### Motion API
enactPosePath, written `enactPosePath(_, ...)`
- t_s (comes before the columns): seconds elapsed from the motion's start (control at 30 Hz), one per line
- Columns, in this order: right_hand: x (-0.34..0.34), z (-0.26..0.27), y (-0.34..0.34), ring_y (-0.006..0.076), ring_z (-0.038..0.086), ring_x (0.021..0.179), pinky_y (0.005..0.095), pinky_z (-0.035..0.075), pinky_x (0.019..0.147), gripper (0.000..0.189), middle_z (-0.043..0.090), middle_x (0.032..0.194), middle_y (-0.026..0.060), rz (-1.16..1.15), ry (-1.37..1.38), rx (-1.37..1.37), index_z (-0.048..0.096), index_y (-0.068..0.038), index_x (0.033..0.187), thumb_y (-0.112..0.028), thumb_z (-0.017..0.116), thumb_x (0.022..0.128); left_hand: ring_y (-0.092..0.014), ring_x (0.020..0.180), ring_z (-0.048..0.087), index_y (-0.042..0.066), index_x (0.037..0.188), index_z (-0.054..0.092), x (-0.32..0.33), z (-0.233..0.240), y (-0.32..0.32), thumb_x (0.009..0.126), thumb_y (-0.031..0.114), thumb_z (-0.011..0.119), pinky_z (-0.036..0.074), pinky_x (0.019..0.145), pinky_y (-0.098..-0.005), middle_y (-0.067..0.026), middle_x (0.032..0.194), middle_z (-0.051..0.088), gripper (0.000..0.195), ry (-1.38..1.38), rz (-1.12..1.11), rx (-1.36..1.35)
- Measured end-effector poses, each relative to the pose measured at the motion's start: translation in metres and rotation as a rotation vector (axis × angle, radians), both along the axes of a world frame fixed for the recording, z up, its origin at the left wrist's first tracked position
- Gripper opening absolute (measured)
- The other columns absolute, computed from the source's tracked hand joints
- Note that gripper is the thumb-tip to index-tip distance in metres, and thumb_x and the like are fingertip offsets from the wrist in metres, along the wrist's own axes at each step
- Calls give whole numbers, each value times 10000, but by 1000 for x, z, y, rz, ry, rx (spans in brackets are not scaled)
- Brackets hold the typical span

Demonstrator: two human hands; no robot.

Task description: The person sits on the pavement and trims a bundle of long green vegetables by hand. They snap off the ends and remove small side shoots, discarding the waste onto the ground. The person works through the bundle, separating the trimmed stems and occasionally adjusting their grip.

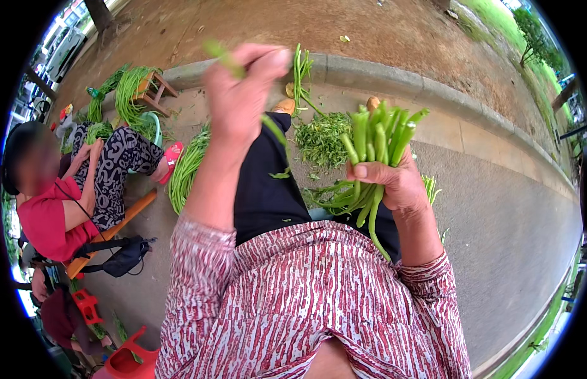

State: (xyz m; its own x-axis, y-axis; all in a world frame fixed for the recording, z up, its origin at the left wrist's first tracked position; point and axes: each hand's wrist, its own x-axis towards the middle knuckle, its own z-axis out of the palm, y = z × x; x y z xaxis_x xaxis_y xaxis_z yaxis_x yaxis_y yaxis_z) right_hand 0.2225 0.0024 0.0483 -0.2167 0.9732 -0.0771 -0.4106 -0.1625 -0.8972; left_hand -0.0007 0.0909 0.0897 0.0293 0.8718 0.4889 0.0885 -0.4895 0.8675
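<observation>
My right hand (400,182) is wrapped around a bunch of thick green stems (381,130). Their cut ends point up and away, and thinner lengths hang below the fist. Raised to the left, my left hand (243,90) is blurred and grips a single green stem (274,129), which sticks out on both sides of the fingers. On the ground between my feet lies a heap of plucked green leaves (324,139). A few loose stems (300,76) lie beyond it by the curb. Bits of leaf cling to my dark trousers (270,189).
A long pile of green stems (191,166) lies left of my legs. Farther left, a person in a red top (61,213) sits on a wooden bench (132,215), handling greens. A wooden stool (153,92) bears more greens. Red plastic stools (127,357) stand lower left. A curb (369,71) runs ahead.
</observation>
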Motion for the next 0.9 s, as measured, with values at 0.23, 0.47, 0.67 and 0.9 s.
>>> enactPosePath(0.23, 10, -3, -8, 177, 619, 699, 298, 513, 665, 372, 639, 785, 84, -304, -55, -53, 586, 4, 1019, -51, 758, 693, -14, 559, 414, 0, 1179, 497, 41, -70, 43, 865, 171, 650, 292, 422, -149, -52, 896, 571, 389, -235, -240, -467)
enactPosePath(0.47, 19, -20, -9, 165, 612, 699, 273, 508, 647, 287, 637, 791, 70, -365, 13, -95, 613, -2, 937, -90, 765, 711, -40, 576, 403, 56, 1116, 522, 29, -66, -14, 943, 387, 491, 290, 481, -177, -38, 879, 564, 375, -355, -386, -553)
enactPosePath(0.67, 5, -24, -9, 161, 608, 709, 282, 498, 648, 357, 635, 803, 70, -315, 48, -68, 586, -10, 1019, -48, 757, 707, -42, 577, 402, 38, 1043, 579, 30, -62, -41, 960, 313, 472, 304, 509, -174, -20, 819, 563, 306, -421, -442, -463)
enactPosePath(0.9, 0, -26, -13, 169, 612, 716, 301, 496, 670, 318, 645, 809, 82, -273, 41, -85, 598, -10, 997, -59, 755, 725, -80, 671, 493, -9, 1032, 617, 31, -58, -62, 961, 197, 505, 416, 618, -217, -36, 830, 581, 245, -387, -374, -405)
